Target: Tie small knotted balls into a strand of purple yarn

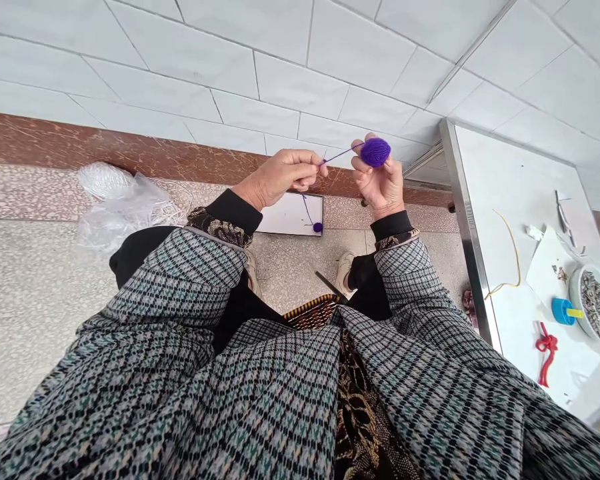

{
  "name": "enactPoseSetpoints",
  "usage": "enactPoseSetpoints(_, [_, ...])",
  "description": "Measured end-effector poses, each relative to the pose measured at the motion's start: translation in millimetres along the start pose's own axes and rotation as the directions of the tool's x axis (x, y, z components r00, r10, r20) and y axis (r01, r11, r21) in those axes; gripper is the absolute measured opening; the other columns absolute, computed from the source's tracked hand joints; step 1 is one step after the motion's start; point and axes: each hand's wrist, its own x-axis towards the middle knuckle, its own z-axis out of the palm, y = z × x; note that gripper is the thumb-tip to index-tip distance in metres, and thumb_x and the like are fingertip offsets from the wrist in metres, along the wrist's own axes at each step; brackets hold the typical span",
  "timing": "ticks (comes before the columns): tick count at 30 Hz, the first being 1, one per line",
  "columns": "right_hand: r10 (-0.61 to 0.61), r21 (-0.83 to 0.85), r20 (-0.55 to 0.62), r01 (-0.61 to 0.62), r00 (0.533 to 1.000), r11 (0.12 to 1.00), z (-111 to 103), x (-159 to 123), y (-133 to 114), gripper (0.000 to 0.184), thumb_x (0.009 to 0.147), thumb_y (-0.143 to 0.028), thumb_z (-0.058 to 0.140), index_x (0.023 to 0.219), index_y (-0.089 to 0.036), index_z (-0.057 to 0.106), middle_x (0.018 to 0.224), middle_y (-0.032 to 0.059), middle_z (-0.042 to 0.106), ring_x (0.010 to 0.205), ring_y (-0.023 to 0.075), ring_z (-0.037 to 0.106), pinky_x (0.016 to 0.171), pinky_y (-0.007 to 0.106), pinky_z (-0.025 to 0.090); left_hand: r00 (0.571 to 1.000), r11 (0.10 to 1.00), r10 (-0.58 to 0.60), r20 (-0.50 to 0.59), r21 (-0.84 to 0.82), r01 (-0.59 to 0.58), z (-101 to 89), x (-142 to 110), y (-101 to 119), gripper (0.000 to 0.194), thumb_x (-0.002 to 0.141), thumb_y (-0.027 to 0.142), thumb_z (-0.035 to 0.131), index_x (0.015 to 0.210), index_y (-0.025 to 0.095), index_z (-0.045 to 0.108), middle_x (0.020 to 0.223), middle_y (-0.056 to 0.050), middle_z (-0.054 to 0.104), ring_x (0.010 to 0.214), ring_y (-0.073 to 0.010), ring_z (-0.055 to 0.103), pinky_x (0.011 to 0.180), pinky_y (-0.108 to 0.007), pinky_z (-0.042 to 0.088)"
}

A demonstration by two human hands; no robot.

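My right hand (pixel 379 181) is raised with a ball of purple yarn (pixel 375 152) gripped between its fingers. A strand of purple yarn (pixel 344 155) runs taut from that ball to my left hand (pixel 294 172), whose thumb and fingers pinch it. Below the left hand the strand hangs down towards a smaller purple yarn ball (pixel 318 227). This smaller ball lies at the right end of a shallow white box (pixel 285 222) with dark edges, on the floor between my feet. Part of the box is hidden behind my left sleeve.
A white table (pixel 490 187) at the right bears a bowl (pixel 596 305) of small pieces, a blue-and-yellow object (pixel 565 311), a red knotted cord (pixel 546 353) and a yellow cord (pixel 516 257). A plastic bag (pixel 115 217) with white yarn lies left. A tiled wall (pixel 280 67) stands ahead.
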Motion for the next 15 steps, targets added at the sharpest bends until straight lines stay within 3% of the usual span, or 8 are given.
enactPoseSetpoints(6, [0.011,0.173,-0.033,-0.005,0.999,0.985,-16,-1,-4,0.071,0.060,-0.056,0.101,0.110,-0.029,0.059,0.112,0.0036,0.067,0.078,0.0161,0.066,0.059,0.030,0.067,0.985,0.998,-0.038,-0.169,-0.050,0.030,-10.8,7,-7,0.007,0.090,0.024,0.067,0.090,0.016,0.068,0.073,-0.001,0.051,0.058,-0.0080,0.040,0.057,-0.024,0.032])
enactPoseSetpoints(10, [0.004,0.142,-0.162,0.020,0.987,0.990,-7,-2,-12,0.063,0.071,-0.061,0.093,0.111,-0.029,0.057,0.114,0.0052,0.067,0.084,0.0189,0.068,0.064,0.032,0.069,0.980,0.998,-0.025,-0.199,0.053,0.036,-15.6,10,-14,0.010,0.089,0.026,0.066,0.084,0.017,0.068,0.064,0.001,0.045,0.059,-0.0106,0.043,0.060,-0.026,0.036])
enactPoseSetpoints(12, [-0.027,-0.012,-0.276,0.025,0.961,1.000,2,1,-12,0.057,0.081,-0.066,0.084,0.113,-0.029,0.055,0.116,0.0056,0.066,0.095,0.0201,0.069,0.075,0.033,0.069,0.994,0.985,0.003,-0.107,0.170,0.016,-10.6,9,-14,0.011,0.086,0.028,0.067,0.083,0.017,0.069,0.065,0.001,0.051,0.062,-0.0116,0.047,0.064,-0.027,0.040])
enactPoseSetpoints(15, [-0.057,-0.294,-0.321,-0.043,0.946,0.955,8,9,-2,0.052,0.090,-0.067,0.076,0.111,-0.027,0.050,0.111,0.0048,0.064,0.108,0.0197,0.068,0.087,0.032,0.066,0.984,0.939,0.009,0.180,0.337,-0.070,2.0,4,-6,0.013,0.084,0.028,0.065,0.080,0.017,0.071,0.071,-0.001,0.063,0.068,-0.0124,0.055,0.071,-0.027,0.045])
